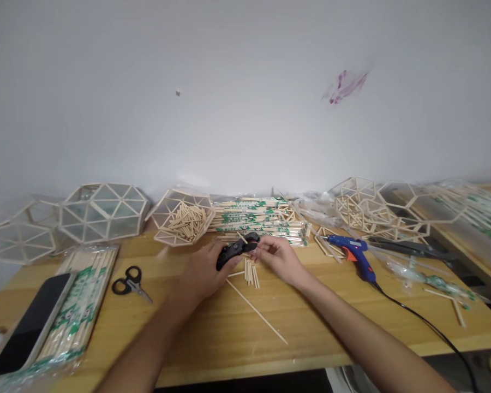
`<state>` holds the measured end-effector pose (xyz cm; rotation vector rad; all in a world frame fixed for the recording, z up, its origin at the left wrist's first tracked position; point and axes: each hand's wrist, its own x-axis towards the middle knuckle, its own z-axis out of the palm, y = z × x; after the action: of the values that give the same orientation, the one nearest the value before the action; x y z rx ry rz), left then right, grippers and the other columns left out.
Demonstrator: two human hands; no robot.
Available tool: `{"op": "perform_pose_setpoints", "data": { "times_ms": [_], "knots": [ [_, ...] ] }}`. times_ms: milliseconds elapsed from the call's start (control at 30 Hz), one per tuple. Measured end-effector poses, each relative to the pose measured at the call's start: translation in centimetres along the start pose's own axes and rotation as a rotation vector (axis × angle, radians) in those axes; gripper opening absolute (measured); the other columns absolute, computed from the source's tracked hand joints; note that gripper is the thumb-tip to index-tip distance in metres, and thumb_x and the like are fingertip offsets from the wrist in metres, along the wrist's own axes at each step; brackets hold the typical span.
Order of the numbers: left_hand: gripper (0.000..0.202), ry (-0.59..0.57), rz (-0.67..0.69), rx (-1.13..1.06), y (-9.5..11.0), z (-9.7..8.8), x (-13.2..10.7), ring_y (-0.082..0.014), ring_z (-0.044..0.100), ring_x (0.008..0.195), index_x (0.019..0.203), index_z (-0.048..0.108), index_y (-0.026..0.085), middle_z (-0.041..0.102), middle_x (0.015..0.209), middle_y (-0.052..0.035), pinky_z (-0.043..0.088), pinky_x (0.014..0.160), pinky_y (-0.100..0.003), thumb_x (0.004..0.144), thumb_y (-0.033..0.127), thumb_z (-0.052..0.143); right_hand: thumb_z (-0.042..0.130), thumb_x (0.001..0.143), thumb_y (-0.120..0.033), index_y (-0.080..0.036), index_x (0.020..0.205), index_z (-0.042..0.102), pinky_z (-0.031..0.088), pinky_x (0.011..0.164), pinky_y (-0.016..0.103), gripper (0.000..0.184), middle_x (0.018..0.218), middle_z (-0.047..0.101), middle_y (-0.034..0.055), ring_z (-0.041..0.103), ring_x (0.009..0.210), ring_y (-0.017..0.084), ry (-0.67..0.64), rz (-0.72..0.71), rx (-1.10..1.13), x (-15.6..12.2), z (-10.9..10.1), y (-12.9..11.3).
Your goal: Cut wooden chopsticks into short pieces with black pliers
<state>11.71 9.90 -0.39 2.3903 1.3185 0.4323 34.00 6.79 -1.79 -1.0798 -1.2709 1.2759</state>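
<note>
My left hand (208, 270) is wrapped around a black hand cutter (231, 252), held above the middle of the table. A short piece of wooden stick (242, 238) shows at its jaws. At the cutter's right end, my right hand (279, 258) has its thumb and fingers pinched together; what sits between them is too small to make out. Just below the hands lies a small row of cut sticks (251, 274). One long thin stick (257, 311) slants toward the table's front edge.
Wrapped stick bundles (253, 215) lie behind my hands, beside a lattice bowl (157, 229) of cut pieces. To the left are scissors (131, 284), a phone (30, 325) and lattice shapes (106, 213). At right lies a blue glue gun (358, 254) with its black cord (425, 326).
</note>
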Motion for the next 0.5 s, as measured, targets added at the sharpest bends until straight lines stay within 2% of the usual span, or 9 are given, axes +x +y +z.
{"op": "perform_pose_setpoints", "data": {
  "times_ms": [367,500],
  "knots": [
    [0.043,0.016,0.027,-0.03,-0.02,-0.13,0.09,-0.0254,0.068,0.092,0.112,0.063,0.02,0.073,0.103,-0.0085,0.049,0.079,-0.036,0.098,0.057,0.046,0.083,0.076,-0.055,-0.019,0.072,0.067,0.045,0.062,0.027,0.04,0.066,0.068,0.0014,0.06,0.062,0.016,0.02,-0.011,-0.062,-0.03,-0.18,0.05],
    [0.043,0.026,0.018,-0.025,-0.1,-0.06,0.12,-0.0258,0.068,0.092,0.111,0.063,0.02,0.073,0.102,-0.0088,0.049,0.079,-0.036,0.098,0.057,0.047,0.08,0.08,-0.054,-0.019,0.074,0.067,0.046,0.063,0.027,0.038,0.066,0.068,0.0014,0.061,0.063,0.016,-0.001,-0.02,-0.057,-0.07,-0.15,-0.05]
  ]
}}
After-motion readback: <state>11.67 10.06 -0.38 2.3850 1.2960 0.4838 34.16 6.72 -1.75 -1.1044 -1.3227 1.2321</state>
